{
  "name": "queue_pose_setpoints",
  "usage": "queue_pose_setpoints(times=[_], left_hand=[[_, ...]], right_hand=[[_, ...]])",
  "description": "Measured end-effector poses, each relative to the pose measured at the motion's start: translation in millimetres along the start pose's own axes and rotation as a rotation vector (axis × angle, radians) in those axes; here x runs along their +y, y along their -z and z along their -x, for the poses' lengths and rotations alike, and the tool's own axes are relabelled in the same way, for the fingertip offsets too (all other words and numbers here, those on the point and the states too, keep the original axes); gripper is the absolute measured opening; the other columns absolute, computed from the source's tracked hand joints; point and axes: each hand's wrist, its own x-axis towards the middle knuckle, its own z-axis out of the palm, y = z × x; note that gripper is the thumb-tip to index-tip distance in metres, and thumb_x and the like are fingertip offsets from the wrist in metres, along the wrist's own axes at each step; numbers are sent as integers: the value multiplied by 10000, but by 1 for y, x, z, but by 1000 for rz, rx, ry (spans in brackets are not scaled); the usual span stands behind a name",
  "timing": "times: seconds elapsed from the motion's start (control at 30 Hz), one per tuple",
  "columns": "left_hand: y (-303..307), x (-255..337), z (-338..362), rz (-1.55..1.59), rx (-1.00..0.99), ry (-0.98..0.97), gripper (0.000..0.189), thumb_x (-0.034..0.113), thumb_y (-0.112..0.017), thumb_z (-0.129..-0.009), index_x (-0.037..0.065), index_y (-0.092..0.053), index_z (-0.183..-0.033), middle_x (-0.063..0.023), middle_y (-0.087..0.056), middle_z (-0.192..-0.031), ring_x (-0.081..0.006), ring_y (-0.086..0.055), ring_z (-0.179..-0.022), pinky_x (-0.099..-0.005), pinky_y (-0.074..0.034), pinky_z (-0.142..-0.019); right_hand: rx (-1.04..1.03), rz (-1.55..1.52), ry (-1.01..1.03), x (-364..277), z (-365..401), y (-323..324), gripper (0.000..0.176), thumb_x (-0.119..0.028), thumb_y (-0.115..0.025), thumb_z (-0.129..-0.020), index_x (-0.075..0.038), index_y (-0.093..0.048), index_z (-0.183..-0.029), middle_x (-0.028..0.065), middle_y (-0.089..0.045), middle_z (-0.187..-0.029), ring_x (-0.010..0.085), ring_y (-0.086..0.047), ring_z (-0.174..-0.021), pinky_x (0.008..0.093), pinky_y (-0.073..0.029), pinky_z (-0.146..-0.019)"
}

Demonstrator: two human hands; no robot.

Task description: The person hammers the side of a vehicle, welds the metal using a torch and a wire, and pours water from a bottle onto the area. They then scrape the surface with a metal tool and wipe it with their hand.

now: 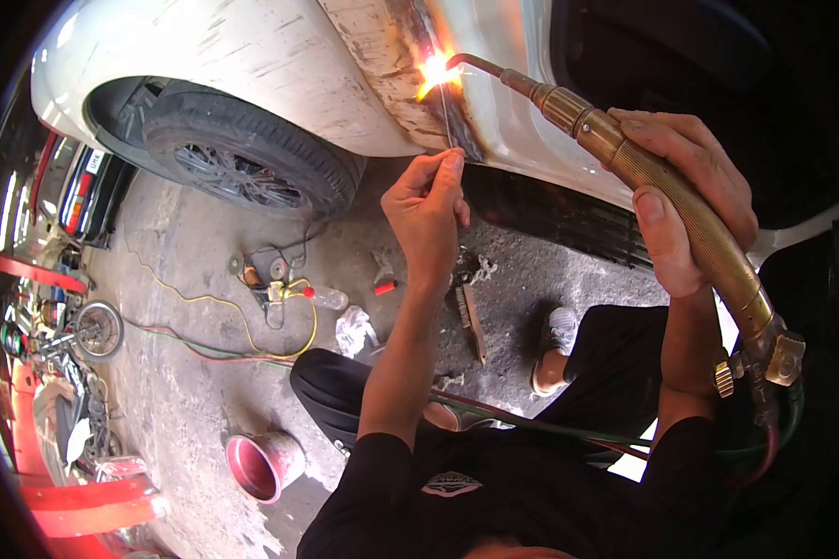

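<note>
L hand [429, 200] has fingers pinched narrow on a thin, straight metal rod [447, 116]; rod's long axis runs fwd from the fingertips to the bright orange-white flame [436, 71] at the scorched strip [470, 130] on the white car body [280, 88]. R hand [685, 182], fingers wrapped round the long brass-coloured, knurled torch [662, 177]; its axis slants fwd & L, thin bent tip at flame. L hand's nearer the flame vs. R hand.

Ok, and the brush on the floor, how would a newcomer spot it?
Find the white car, then the grey floor beside it. Between the left forearm and grey shoe lies the brush: slim, wooden-handled, bristled, unlike the short red cylinder.
</note>
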Motion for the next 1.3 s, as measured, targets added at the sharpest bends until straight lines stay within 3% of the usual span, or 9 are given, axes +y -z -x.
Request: queue_pose_setpoints(times=[0.17,0.27,0.33,0.67,1.3], left_hand=[[0,1,-2,-1,-16,6,189,127,-698,-1000,-51,-748,-1037,8,-562,-662,-41,-462,-504,-231,-399,-438],[1,0,-2,-2,-13,-11,189,128,-696,-1001,-50,-748,-1036,8,-566,-670,-40,-463,-505,-232,-400,-438],[0,0,-2,1,-10,-5,191,129,-694,-1002,-52,-747,-1036,8,-570,-679,-40,-464,-506,-232,-400,-438],[-1,3,-1,-7,-10,-1,192,122,-694,-999,-60,-743,-1035,5,-584,-703,-41,-465,-509,-235,-401,-437],[-5,2,-2,10,-2,-7,188,118,-708,-992,-61,-740,-1036,13,-564,-677,-39,-459,-508,-229,-396,-430]], right_hand=[[-8,16,48,2,-1,0,439,-251,-657,-835,101,-707,-1091,282,-732,-1055,339,-742,-946,408,-593,-839],[1,-39,-24,1,-1,0,441,-241,-655,-836,109,-703,-1099,289,-727,-1053,340,-741,-953,408,-593,-844],[-16,3,70,3,-3,3,441,-236,-651,-846,115,-698,-1109,292,-718,-1059,339,-743,-942,400,-599,-834],[1,-57,6,5,2,2,466,-281,-660,-894,117,-687,-1135,291,-707,-1086,325,-747,-922,384,-614,-794],[2,-44,62,8,3,3,433,-226,-643,-875,112,-688,-1141,294,-708,-1090,344,-748,-942,392,-621,-807]])
